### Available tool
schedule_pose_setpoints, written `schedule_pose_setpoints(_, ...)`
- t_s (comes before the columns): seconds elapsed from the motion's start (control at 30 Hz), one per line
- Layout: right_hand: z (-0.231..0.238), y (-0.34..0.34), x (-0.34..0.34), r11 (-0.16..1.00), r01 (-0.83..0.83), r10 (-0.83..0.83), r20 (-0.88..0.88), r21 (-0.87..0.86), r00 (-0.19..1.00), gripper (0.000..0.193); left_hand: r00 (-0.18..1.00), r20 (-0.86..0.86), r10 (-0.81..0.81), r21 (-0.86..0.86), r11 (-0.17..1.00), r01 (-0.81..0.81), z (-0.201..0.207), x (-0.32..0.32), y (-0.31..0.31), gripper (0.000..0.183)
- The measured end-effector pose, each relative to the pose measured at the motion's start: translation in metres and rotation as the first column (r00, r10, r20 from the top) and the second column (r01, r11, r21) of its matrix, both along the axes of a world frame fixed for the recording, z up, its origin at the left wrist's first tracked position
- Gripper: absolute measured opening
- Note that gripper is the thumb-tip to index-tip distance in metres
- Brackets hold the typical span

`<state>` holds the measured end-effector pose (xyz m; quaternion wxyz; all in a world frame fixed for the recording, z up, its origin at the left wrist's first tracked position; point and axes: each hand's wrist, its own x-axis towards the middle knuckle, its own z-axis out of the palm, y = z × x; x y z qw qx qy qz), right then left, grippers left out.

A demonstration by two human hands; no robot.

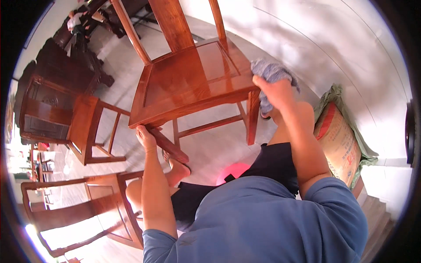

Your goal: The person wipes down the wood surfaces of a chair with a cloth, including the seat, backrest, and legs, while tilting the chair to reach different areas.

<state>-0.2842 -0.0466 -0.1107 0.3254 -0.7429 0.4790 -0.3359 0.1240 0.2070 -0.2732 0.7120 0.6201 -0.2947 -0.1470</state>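
Observation:
A reddish-brown wooden chair with a glossy seat stands in front of me, its seat tilted in the view. My left hand is closed round the top of its front left leg, just below the seat corner; some fingers are hidden behind the wood. At the seat's right edge, my right hand grips a bunched grey-blue cloth. The cloth lies against the front right corner of the seat. Part of it is covered by my hand.
Another wooden chair stands at the left, and a further one is nearer me. Dark carved furniture and a person are far left. A filled sack leans by the white wall at right. Something pink shows between my legs.

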Motion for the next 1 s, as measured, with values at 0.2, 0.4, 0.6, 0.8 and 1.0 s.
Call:
schedule_pose_setpoints(0.2, -0.036, 0.057, 0.015, 0.995, -0.036, 0.019, -0.167, -0.098, 0.986, 0.047, 0.972, -0.182, 0.148, 0.135, 0.983, -0.125, 0.000, 0.047, -0.029, 0.079)
schedule_pose_setpoints(0.4, -0.032, 0.067, 0.012, 0.896, -0.442, 0.440, 0.225, -0.046, 0.869, 0.035, 0.920, -0.377, 0.111, 0.040, 0.994, -0.103, 0.055, 0.044, -0.051, 0.055)
schedule_pose_setpoints(0.6, -0.030, -0.016, -0.008, 0.951, -0.055, 0.050, 0.022, 0.303, 0.998, 0.064, 0.798, -0.561, 0.219, 0.237, 0.967, -0.098, 0.080, 0.028, -0.055, 0.055)
schedule_pose_setpoints(0.8, -0.036, -0.091, -0.016, 0.963, 0.216, -0.242, 0.161, 0.162, 0.957, 0.059, 0.727, -0.645, 0.236, 0.134, 0.971, -0.197, 0.056, 0.033, -0.059, 0.066)
schedule_pose_setpoints(1.0, -0.057, -0.093, -0.043, 0.802, 0.166, -0.520, 0.535, 0.573, 0.666, 0.037, 0.770, -0.531, 0.355, 0.307, 0.927, -0.216, 0.031, 0.063, -0.059, 0.069)
